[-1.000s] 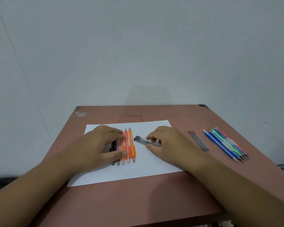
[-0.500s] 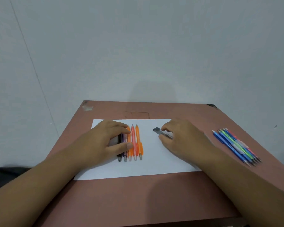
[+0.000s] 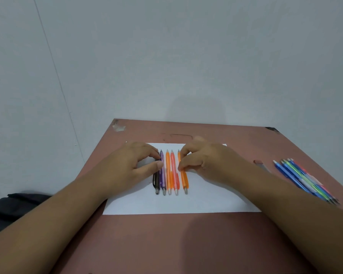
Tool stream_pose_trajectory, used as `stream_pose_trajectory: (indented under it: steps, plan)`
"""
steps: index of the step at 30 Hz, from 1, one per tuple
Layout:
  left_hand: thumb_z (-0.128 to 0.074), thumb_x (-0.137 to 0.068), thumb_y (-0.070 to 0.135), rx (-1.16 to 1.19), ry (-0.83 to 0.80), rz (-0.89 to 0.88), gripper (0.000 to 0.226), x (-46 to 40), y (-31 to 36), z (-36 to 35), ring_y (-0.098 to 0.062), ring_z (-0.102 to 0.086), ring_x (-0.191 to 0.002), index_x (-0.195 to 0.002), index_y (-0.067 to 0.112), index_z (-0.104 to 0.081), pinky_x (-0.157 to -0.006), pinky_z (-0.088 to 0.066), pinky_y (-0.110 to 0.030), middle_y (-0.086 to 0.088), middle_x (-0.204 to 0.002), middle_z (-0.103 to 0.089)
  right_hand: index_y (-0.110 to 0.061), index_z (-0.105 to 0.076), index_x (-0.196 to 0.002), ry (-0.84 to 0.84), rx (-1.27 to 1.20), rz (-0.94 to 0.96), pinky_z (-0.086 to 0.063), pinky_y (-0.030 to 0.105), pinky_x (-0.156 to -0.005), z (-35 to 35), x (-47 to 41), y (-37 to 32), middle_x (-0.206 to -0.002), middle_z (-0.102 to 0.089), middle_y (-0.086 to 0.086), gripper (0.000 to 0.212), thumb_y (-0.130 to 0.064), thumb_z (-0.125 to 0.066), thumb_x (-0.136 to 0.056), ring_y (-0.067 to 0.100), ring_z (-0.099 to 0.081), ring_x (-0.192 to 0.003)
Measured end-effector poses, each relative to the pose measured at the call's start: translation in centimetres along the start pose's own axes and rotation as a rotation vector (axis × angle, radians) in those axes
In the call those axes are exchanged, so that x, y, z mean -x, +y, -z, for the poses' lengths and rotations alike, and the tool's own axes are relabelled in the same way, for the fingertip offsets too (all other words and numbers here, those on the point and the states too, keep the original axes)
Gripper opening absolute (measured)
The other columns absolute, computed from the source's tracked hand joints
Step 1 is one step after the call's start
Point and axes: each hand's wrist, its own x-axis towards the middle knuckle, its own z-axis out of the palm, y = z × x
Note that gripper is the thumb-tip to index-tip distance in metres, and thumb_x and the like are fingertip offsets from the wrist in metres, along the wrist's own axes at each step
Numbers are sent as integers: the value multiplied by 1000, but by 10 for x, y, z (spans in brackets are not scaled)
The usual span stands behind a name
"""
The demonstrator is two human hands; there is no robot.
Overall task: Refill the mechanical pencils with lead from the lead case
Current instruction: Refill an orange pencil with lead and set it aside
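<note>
Two hands, right hand (image 3: 208, 161) now pinching orange pencil (image 3: 184, 178), lead case released

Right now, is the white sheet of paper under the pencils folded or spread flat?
Spread flat: the white sheet of paper lies open on the reddish-brown table, its near edge straight, no fold visible.

Five pencils (image 3: 169, 173) lie side by side on the paper (image 3: 196, 202) — more pencils (image 3: 303, 179) (a bundle) far right.

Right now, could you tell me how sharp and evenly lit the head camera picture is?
Head view: soft even light, no glare; a faint head shadow on the wall, a darker one on the table. Both hands, left and right, slightly soft; wide-angle bends the wall seam.
</note>
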Motion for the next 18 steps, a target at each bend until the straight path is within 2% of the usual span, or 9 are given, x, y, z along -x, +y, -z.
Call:
stream_pose_trajectory:
  steps: [2, 4, 6, 8, 11, 13, 15, 18]
  plan:
    - [-39, -90, 72, 9, -5, 9, 47, 0, 0, 1, 6, -49, -117, -114, 41, -66, -101, -44, -30, 32, -117, -60, -25, -81, -96, -22, 21, 54, -32, 10, -60, 4, -2, 1, -98, -72, -7, 13, -26, -83, -83, 14, -60, -89]
    - [-36, -90, 75, 12, -8, 13, 49, 0, -1, 0, 3, -50, -118, -114, 43, -64, -99, -46, -33, 31, -117, -60, -25, -80, -97, -40, 42, 93, -20, 3, -68, 6, -2, 3, -100, -74, -7, 16, -30, -83, -82, 11, -60, -89]
    - [-34, -89, 77, 10, -18, 18, 51, 0, -3, 0, 1, -50, -118, -115, 44, -63, -98, -47, -34, 31, -118, -60, -24, -79, -98, -27, 62, 119, -20, 3, -68, 4, 1, 7, -102, -74, -7, 17, -30, -82, -83, 11, -58, -89]
    - [-32, -91, 76, 10, -14, 9, 52, 1, -3, -1, 1, -50, -119, -116, 43, -63, -99, -47, -35, 32, -119, -59, -23, -76, -100, 6, 65, 93, -30, 6, -70, 0, 4, 12, -103, -72, -8, 12, -23, -78, -89, 11, -55, -90]
    - [-29, -94, 74, 13, 8, -30, 51, 2, 3, -2, 3, -49, -121, -117, 43, -62, -101, -45, -34, 33, -120, -57, -26, -71, -98, 139, -66, -82, -43, 21, -76, -1, 6, 17, -102, -67, -18, 13, -14, -68, -96, 5, -51, -91]
    - [-29, -95, 74, 17, 45, -48, 49, 3, 6, -2, 3, -48, -123, -117, 43, -61, -101, -45, -33, 35, -122, -55, -30, -68, -93, 241, -294, -260, -44, 20, -77, 6, 3, 13, -95, -64, -23, 23, -7, -64, -95, 2, -54, -90]
    - [-32, -96, 73, 14, 100, -58, 47, 1, 11, 0, 4, -46, -124, -121, 44, -59, -101, -45, -32, 34, -124, -55, -30, -67, -90, 318, -548, -419, -49, 22, -78, 14, -1, 7, -92, -67, -17, 28, -3, -62, -96, 6, -60, -89]
    - [-36, -97, 69, 1, 205, -66, 43, -9, 22, 8, 12, -44, -120, -126, 44, -57, -98, -42, -23, 32, -125, -55, -26, -68, -91, 404, -737, -567, -49, 31, -79, 21, -9, 2, -90, -72, -4, 22, -7, -60, -98, 15, -62, -85]
